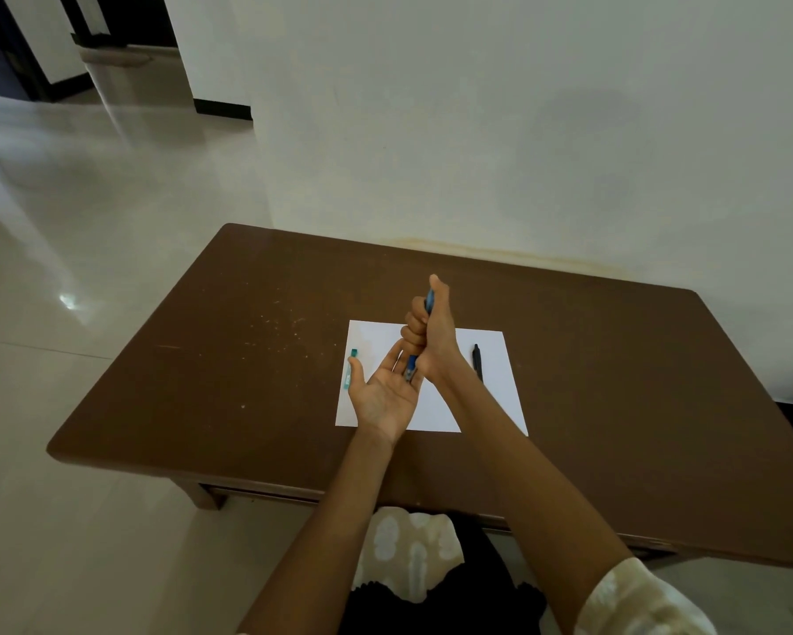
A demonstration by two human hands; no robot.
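My right hand (431,332) grips a blue pen (412,366) upright in a fist, thumb on its top end. The pen's lower tip points down onto the palm of my left hand (385,396), which lies flat, palm up, fingers straight. Both hands hover over a white sheet of paper (449,405) on the brown table (229,359). A black pen (477,362) lies on the sheet's right part. A small teal piece (349,369), narrow and long, lies at the sheet's left edge, beside my left thumb.
The table stands against a white wall (477,130). Shiny tiled floor (87,268) runs to the left. My lap in patterned cloth (408,547) shows under the table's near edge.
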